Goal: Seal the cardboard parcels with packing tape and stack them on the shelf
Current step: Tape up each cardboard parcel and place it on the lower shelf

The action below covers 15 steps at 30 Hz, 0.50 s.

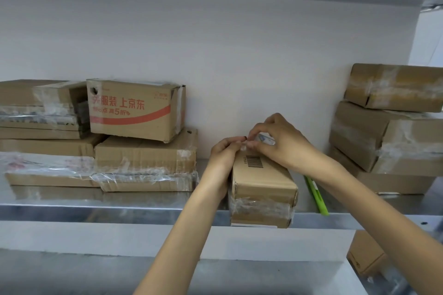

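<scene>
Your left hand (224,151) grips the parcel (262,179) at its eleven o'clock corner; your right hand (279,145) pinches the tape end (245,147) beside it. Draw it taut, then press flat.

Bare left hand (224,152), bare right hand (282,145), bare forearms (182,235)

A parcel (262,182) lies on the shelf (96,213), overhanging its six o'clock edge. A box stack (143,158) stands at nine o'clock, a second stack (383,141) at three o'clock.
</scene>
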Tool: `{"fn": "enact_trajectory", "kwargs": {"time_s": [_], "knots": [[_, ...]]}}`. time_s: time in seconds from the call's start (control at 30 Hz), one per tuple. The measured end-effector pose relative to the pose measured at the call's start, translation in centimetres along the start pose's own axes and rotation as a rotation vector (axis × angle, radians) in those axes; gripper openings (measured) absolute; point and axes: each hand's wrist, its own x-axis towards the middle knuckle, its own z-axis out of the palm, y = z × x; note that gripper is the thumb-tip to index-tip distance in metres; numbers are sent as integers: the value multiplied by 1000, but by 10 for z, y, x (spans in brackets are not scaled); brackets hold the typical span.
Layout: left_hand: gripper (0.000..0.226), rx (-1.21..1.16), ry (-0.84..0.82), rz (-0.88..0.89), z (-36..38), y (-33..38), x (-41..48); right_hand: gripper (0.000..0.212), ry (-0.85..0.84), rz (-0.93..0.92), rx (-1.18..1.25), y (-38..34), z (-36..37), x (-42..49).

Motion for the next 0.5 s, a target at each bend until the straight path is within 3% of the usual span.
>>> {"fn": "enact_trajectory", "kwargs": {"time_s": [0.23, 0.5], "knots": [[17, 15, 13, 2, -4, -2, 3, 6, 150, 32, 32, 2, 15, -1], [21, 101, 40, 33, -1, 1, 9, 8, 403, 79, 156, 16, 7, -5]]}}
